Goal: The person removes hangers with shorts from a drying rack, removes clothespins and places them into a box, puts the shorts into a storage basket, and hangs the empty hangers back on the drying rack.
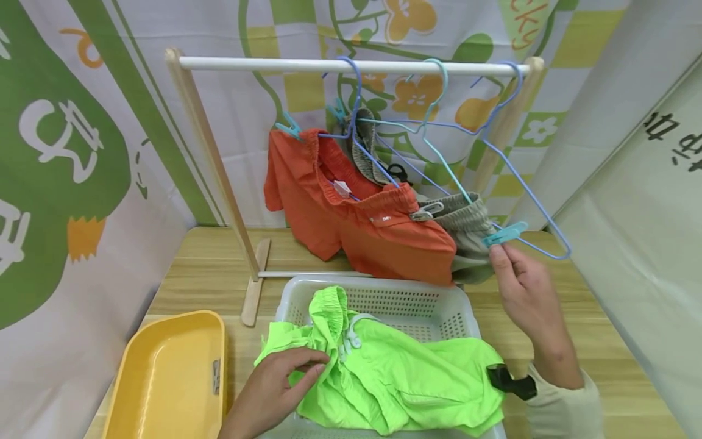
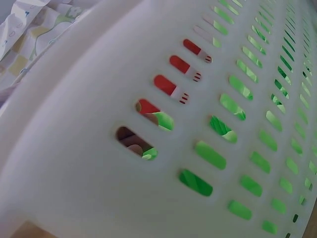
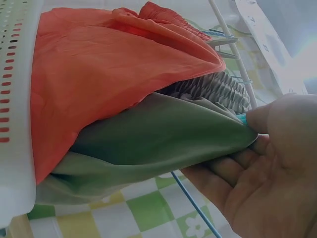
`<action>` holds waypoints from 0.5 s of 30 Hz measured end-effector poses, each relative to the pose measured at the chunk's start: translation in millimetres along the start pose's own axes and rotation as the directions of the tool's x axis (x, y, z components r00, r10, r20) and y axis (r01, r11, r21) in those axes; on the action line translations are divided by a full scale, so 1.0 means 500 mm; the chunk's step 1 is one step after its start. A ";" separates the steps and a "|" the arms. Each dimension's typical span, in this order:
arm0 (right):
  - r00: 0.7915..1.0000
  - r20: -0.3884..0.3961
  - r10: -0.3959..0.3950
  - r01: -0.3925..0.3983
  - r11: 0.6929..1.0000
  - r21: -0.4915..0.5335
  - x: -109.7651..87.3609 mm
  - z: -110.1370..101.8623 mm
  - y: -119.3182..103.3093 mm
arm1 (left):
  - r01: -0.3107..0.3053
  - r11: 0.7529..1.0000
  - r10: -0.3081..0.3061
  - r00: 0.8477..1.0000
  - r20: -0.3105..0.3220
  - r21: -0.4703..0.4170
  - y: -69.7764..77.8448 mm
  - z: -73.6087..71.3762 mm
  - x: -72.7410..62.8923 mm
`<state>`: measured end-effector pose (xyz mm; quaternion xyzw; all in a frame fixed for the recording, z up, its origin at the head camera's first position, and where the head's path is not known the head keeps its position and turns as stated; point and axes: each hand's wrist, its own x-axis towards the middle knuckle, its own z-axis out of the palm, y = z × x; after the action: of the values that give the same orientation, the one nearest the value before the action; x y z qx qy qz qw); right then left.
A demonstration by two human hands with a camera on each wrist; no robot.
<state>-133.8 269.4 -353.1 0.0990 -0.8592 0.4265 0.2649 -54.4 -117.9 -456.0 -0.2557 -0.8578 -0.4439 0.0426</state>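
- The right hand [image 1: 529, 292] reaches up to the rack, its grip closed on the edge of the gray-green shorts [image 3: 163, 131], thumb on one side and fingers behind the cloth.
- Its thumb tip touches the teal clothespin [image 1: 506, 234] fastened at the right end of that elastic waistband.
- The gray-green shorts hang from the teal hanger [image 1: 446, 76], behind and partly covered by the orange shorts [image 1: 373, 244].
- The left hand [image 1: 276, 387] is low over the white basket [image 2: 74, 148], its grip pinching a fold of the lime shorts [image 1: 417, 378] near the gathered waistband.
- The lime shorts lie spread across the basket, with pale drawstring cords by the waist.
- The orange shorts hang on the front blue hanger [image 1: 359, 88], a teal clip [image 1: 289, 126] at one end of the waistband and a whitish clip [image 1: 428, 211] at the other.
- Farthest right on the rack's white bar [image 1: 263, 64] is another blue hanger [image 1: 520, 79].
- A yellow bin [image 1: 164, 378] stands left of the basket on the wooden bench [image 1: 186, 268].
- A patterned cloth [image 1: 307, 36] hangs behind the rack.
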 end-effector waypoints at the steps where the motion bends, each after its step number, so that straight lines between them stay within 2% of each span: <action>1: 1.000 0.013 0.007 -0.007 1.000 0.007 0.001 0.001 0.000 | 0.002 1.000 -0.002 1.000 0.000 0.000 0.000 0.000 0.000; 7: 1.000 0.015 0.007 -0.008 0.999 0.033 0.000 0.002 -0.002 | -0.009 1.000 0.009 1.000 -0.014 0.017 0.000 0.001 0.001; 8: 1.000 0.015 0.008 -0.009 0.998 0.059 -0.001 0.003 -0.002 | -0.011 1.000 0.012 1.000 -0.017 0.022 -0.001 0.001 0.001; 10: 1.000 0.021 0.021 -0.025 0.983 0.180 -0.001 0.004 -0.002 | -0.016 0.999 0.016 1.000 -0.022 0.029 -0.002 0.002 0.001; 11: 0.999 0.020 0.029 -0.033 0.967 0.254 -0.002 0.005 -0.001 | -0.017 0.999 0.018 1.000 -0.024 0.032 -0.002 0.002 0.001; 12: 0.999 0.022 0.036 -0.042 0.937 0.347 -0.002 0.006 -0.001 | -0.019 0.999 0.020 0.999 -0.025 0.033 -0.002 0.002 0.001; 14: 0.999 0.018 0.041 -0.044 0.850 0.525 -0.002 0.008 0.001 | -0.021 0.999 0.022 0.999 -0.027 0.035 -0.003 0.002 0.001; 15: 0.999 0.016 0.040 -0.042 0.793 0.608 -0.001 0.009 0.001 | -0.022 0.999 0.023 0.999 -0.028 0.036 -0.003 0.003 0.001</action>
<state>-135.0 266.3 -356.0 0.1607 -0.6789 0.6853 0.2088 -55.4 -117.4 -457.7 -0.2581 -0.8620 -0.4315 0.0642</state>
